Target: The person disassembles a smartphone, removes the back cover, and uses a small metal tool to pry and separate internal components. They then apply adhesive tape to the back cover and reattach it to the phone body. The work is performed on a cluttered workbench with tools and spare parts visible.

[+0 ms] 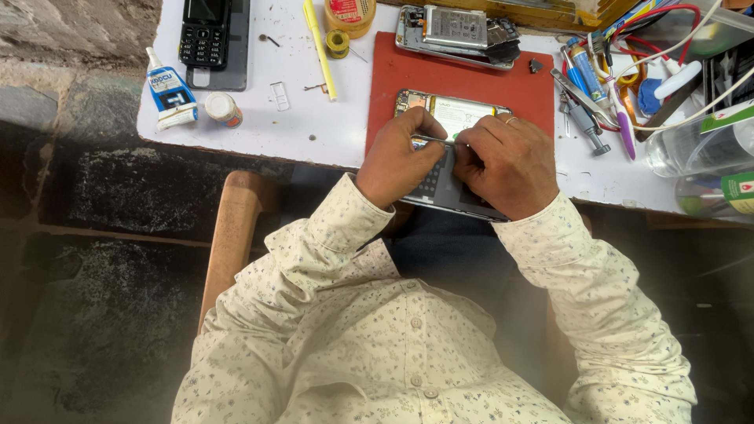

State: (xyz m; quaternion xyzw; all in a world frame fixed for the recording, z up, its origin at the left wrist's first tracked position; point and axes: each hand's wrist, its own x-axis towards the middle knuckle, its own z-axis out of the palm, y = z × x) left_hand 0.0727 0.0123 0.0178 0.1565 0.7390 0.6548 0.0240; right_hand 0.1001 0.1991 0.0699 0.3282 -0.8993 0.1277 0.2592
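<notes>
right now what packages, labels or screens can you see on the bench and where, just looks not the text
Glue tube: far left of the white bench, blue and white, tapered white nozzle.
Keypad phone: top left, black, dark screen.
Small jar: beside the tube, white lid, orange label.
Round tub: top centre, yellow with red label.
Clear bottles: right edge, green labels.
Opened phone: on the red mat, under both hands, white battery label.

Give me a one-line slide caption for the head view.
Both hands, left hand and right hand, work on an opened phone lying on a red mat.
</notes>
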